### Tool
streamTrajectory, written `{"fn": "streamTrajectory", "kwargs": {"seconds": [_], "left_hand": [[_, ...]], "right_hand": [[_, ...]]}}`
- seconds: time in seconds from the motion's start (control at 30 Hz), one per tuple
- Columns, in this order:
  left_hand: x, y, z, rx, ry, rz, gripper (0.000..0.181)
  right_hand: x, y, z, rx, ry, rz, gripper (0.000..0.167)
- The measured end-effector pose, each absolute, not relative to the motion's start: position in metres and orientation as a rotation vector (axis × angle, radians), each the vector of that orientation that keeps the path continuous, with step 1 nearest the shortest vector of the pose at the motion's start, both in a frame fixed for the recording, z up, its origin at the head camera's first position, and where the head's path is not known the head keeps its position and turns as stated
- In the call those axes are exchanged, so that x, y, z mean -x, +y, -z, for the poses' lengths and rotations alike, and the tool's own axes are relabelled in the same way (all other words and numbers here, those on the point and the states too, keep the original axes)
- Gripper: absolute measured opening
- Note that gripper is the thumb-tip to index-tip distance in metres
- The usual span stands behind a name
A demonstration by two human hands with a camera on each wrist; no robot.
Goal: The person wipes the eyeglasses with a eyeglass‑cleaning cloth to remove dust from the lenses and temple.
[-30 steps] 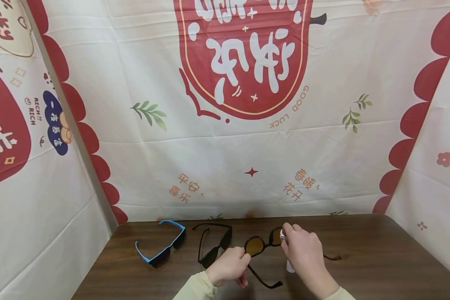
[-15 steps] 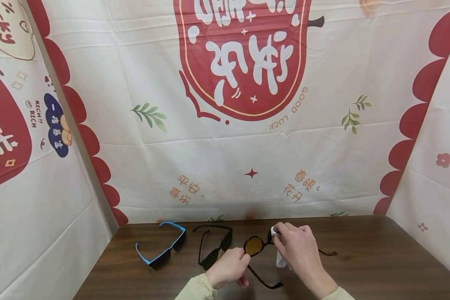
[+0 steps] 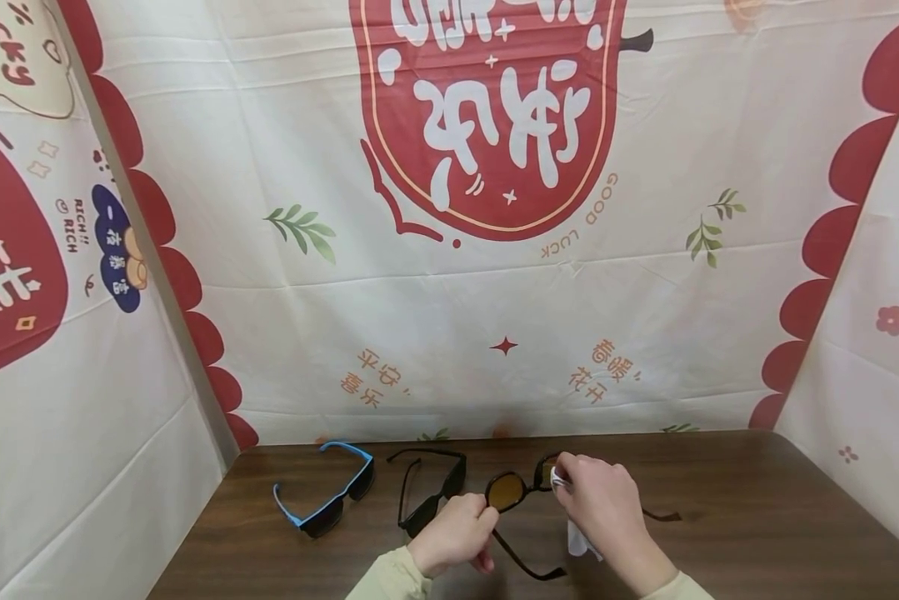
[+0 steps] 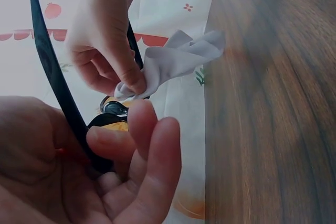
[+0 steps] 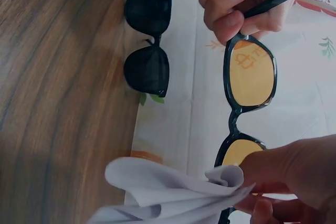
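Observation:
Black-framed glasses with orange lenses point(image 3: 506, 492) are held up off the table, their temples unfolded. My left hand point(image 3: 455, 533) pinches them at the corner where lens rim and temple meet; the right wrist view shows the curled fingers there. A pale grey cloth point(image 5: 157, 182) is pinched between the thumb and fingers of my right hand point(image 3: 602, 504). That hand is at the other lens, with the cloth against it and part of the lens hidden. In the left wrist view the loose end of the cloth point(image 4: 178, 56) sticks out from the fingers.
Black sunglasses point(image 3: 422, 517) lie unfolded on the brown wooden table point(image 3: 726, 508), just left of my left hand. Farther left are blue-framed sunglasses point(image 3: 323, 518) with dark lenses. A printed white cloth backdrop point(image 3: 449, 367) stands behind the table and along both sides.
My right hand with the cloth slid left across the far lens, then back slightly right. My left hand keeps its grip on the glasses, and the two other pairs stay put.

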State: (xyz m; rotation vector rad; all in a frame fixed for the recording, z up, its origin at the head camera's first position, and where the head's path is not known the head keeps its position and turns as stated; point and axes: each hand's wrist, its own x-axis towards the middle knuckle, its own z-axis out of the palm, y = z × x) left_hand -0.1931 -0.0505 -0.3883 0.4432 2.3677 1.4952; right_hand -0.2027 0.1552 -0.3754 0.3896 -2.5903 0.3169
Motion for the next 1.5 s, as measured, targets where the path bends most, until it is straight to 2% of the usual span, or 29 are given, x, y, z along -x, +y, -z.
{"fn": "streamTrajectory", "kwargs": {"seconds": [0.47, 0.93, 1.3, 1.5], "left_hand": [[0.192, -0.049, 0.391, -0.431, 2.385, -1.479, 0.024], [0.194, -0.05, 0.393, -0.495, 2.495, -1.472, 0.024], [0.206, -0.063, 0.398, -0.527, 2.588, -1.404, 0.025], [0.21, -0.075, 0.399, -0.541, 2.691, -1.326, 0.024]], "right_hand": [[0.208, 0.154, 0.385, -0.412, -2.314, -0.344, 0.022], [0.203, 0.15, 0.379, -0.487, -2.364, -0.38, 0.026], [0.186, 0.14, 0.36, -0.683, -2.289, -0.423, 0.03], [0.18, 0.143, 0.338, -0.762, -2.171, -0.596, 0.031]]}}
